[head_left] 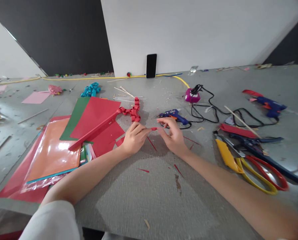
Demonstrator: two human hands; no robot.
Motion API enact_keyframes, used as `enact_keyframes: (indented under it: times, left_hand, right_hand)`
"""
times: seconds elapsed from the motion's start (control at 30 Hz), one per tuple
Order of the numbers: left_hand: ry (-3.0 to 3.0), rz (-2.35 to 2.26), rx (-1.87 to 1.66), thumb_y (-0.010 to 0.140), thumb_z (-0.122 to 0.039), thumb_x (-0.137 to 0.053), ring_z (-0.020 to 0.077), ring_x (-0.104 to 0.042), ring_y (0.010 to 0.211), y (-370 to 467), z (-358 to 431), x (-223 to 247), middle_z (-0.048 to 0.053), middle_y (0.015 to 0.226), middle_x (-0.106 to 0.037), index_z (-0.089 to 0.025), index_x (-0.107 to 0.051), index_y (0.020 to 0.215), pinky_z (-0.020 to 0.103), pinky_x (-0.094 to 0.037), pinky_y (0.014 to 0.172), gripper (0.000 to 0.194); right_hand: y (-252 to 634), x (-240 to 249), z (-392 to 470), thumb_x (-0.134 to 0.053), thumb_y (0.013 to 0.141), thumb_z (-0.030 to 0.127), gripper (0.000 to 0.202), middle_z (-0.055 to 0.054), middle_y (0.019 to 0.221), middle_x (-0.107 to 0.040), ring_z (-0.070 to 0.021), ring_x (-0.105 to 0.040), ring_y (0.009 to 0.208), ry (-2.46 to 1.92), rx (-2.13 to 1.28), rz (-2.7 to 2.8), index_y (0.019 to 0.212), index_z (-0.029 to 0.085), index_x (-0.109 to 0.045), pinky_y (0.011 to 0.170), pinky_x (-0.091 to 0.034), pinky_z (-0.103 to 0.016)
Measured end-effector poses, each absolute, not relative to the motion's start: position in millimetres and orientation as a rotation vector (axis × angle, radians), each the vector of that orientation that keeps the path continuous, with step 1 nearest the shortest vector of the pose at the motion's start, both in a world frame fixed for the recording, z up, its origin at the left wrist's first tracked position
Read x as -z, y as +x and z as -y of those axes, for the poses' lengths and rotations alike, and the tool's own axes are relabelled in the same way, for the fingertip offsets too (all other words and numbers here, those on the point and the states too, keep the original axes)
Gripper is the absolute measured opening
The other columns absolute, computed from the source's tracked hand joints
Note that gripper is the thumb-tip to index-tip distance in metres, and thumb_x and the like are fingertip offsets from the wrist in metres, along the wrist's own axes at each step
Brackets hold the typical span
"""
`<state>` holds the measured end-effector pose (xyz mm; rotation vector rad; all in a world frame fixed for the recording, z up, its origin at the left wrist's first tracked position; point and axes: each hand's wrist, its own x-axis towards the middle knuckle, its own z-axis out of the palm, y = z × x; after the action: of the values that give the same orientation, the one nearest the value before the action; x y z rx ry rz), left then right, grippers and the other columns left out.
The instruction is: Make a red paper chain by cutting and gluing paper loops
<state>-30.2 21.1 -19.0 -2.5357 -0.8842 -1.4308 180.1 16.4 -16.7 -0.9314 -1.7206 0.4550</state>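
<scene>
A small red paper piece (pixel 154 128) is between my two hands above the middle of the grey table. My left hand (pixel 136 137) pinches its left end. At its right end, my right hand (pixel 172 135) has its thumb and index finger apart, with the thumb touching or close to the paper. Beyond my left hand lies a chain of folded red paper (pixel 135 113). A blue glue gun (pixel 175 115) lies just past my right hand. Thin red scraps (pixel 152 144) are scattered near my wrists.
Red sheets (pixel 99 115), a green sheet (pixel 74 123) and an orange pack (pixel 56 150) lie at left. Scissors (pixel 257 173), a second glue gun (pixel 271 106) and black cable are at right. A phone (pixel 151 66) leans on the wall behind a yellow cord.
</scene>
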Motion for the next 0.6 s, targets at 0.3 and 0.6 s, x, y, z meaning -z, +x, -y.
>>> enact_keyframes:
  times: [0.3, 0.6]
  left_hand:
    - [-2.570, 0.940, 1.382, 0.105, -0.018, -0.058, 0.0201, -0.063, 0.085, -26.8, -19.3, 15.7, 0.008, 0.092, -0.075, -0.017, -0.075, 0.104, 0.037, -0.055, 0.082, 0.017]
    - [-2.491, 0.986, 1.648, 0.102, -0.022, -0.066, 0.0192, -0.059, 0.083, -28.3, -20.8, 14.4, 0.006, 0.086, -0.071, -0.019, -0.076, 0.098, 0.034, -0.053, 0.077, 0.011]
  right_hand:
    - [176.6, 12.3, -12.0, -0.068, 0.101, 0.031, 0.009, -0.005, 0.095, -0.074, -0.0239, -0.067, 0.095, -0.894, -0.217, 1.793, 0.096, 0.026, -0.074, 0.088, -0.054, -0.042]
    - [180.9, 10.4, -13.3, -0.068, 0.100, 0.028, 0.009, -0.005, 0.095, -0.075, -0.0229, -0.069, 0.093, -0.923, -0.171, 1.649, 0.095, 0.025, -0.074, 0.090, -0.054, -0.043]
